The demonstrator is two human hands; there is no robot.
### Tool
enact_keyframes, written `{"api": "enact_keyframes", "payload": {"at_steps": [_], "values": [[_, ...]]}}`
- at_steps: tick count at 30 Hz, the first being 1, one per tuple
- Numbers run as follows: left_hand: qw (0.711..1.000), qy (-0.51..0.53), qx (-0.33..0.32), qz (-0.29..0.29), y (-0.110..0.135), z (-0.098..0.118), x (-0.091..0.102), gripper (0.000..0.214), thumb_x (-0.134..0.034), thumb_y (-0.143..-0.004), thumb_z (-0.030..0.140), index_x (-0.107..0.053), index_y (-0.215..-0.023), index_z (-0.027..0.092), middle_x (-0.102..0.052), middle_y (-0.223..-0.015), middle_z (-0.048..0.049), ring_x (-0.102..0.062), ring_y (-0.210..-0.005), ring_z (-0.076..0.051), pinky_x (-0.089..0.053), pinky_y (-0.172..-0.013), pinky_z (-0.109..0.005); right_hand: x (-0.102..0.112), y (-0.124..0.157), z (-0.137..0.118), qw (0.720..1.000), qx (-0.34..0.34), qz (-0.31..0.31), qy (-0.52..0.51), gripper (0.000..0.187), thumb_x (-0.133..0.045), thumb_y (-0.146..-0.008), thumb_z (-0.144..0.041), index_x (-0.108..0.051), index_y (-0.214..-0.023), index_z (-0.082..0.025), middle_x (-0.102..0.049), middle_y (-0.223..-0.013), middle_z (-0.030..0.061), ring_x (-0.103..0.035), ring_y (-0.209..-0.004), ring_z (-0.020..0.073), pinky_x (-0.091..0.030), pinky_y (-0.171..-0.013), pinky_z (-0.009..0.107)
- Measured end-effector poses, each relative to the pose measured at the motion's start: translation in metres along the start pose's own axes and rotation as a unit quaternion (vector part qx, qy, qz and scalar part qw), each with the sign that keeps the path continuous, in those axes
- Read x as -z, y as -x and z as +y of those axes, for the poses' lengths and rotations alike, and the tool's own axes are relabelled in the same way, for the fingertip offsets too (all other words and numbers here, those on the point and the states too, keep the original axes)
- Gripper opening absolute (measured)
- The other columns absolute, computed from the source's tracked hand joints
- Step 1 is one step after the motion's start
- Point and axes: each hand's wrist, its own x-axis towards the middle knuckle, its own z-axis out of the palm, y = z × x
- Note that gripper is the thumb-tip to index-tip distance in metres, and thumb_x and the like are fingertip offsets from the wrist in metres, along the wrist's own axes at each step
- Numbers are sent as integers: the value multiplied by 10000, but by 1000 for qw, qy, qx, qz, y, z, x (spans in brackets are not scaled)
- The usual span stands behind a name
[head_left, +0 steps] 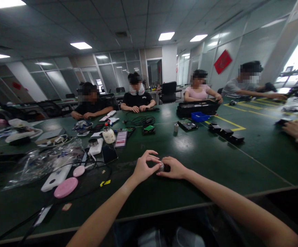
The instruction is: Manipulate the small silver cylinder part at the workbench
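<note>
Close together over the near part of the green table, both my hands are at a small silvery round piece (161, 167). My left hand (146, 166) pinches it at the thumb tip, its other fingers curved above. Curled around its other side is my right hand (174, 167), with thumb and forefinger closed on it. A dark reddish-brown patch (167, 168) shows inside the right hand's grip; I cannot make out whether it belongs to the same piece. A small silvery cylinder (176, 129) stands upright beyond my hands.
Left lie a black phone (109, 153), a pink disc (66, 187), clear plastic bags (48, 159) and cables. Ahead are a green circuit board (149, 129), a drive-like box (188, 125), a blue tray (200, 117) and black blocks (226, 132). Several people sit opposite; another person's hand (296, 130) is at right.
</note>
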Motion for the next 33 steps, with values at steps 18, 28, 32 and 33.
{"api": "enact_keyframes", "payload": {"at_steps": [18, 28, 32, 33], "values": [[1000, 2, 9, 21, -1, -2, -5, 99, -743, -758, 261, -713, -764, 168, -667, -1062, -85, -657, -856, -180, -524, -832, -326, 0, 1, -2, 1000, -9, 3, 0, 356, -665, -797, -517, -631, -832, -165, -640, -802, 48, -606, -775, 197, -458, -723, 303], [1000, -6, 3, 20, 3, 5, -11, 306, -738, -743, 188, -620, -1025, 198, -709, -971, -50, -677, -935, -219, -500, -914, -378, -2, 3, 0, 1000, -3, 2, 1, 363, -679, -795, -461, -648, -993, -158, -675, -880, 71, -631, -828, 217, -476, -767, 329], [999, -17, 12, 37, 3, 5, -12, 319, -770, -727, 231, -608, -1001, 205, -709, -921, -52, -679, -901, -236, -515, -878, -397, -1, 3, -2, 1000, -5, 6, -1, 314, -678, -798, -462, -657, -888, -162, -678, -865, 67, -636, -832, 217, -479, -770, 329], [999, -18, 13, 38, 3, 4, -12, 306, -765, -733, 231, -607, -994, 205, -712, -907, -47, -686, -873, -228, -520, -867, -390, 0, 2, -3, 1000, -5, 7, -2, 312, -678, -798, -466, -654, -863, -162, -677, -858, 64, -636, -828, 216, -479, -765, 327]]}}
